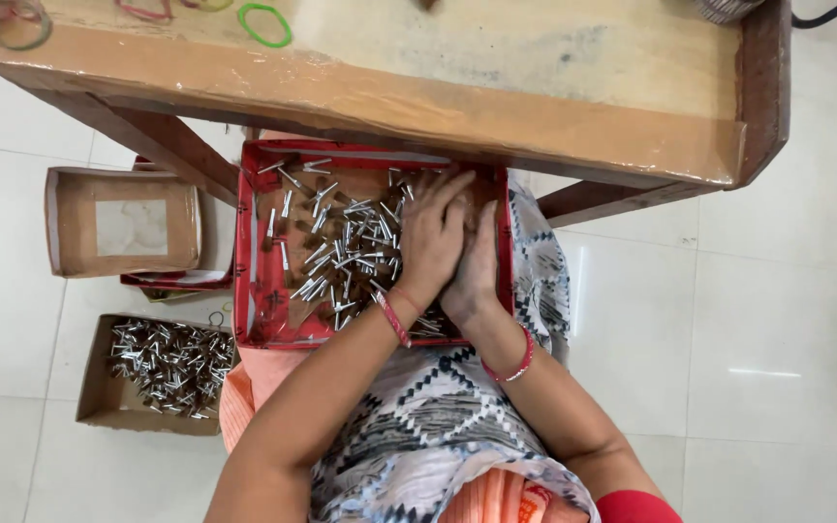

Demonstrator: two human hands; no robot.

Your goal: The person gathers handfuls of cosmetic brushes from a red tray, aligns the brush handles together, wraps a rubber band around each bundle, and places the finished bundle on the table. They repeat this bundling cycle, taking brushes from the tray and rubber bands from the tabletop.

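Metal pins (346, 254), small and silvery, are heaped in a red tray (248, 242) that is balanced on the lap, partly tucked under the edge of a wooden table (496, 107). The left hand (430, 237) is laid flat on the heap with fingers spread, nothing clenched in it; the right hand (477, 261) is pressed edge-on beside it, touching it, and whether anything is pinched beneath cannot be told. Since the tray is only borne by the knees, it could be tipped by a shift of the legs, and pins could be scattered over the tiled floor; pin ends could also be driven into a palm. Pins under both hands are hidden, and the tray's far rim is cut off by the table. A box of pins (162, 366) and an empty box (123, 221) are set on the floor nearby.
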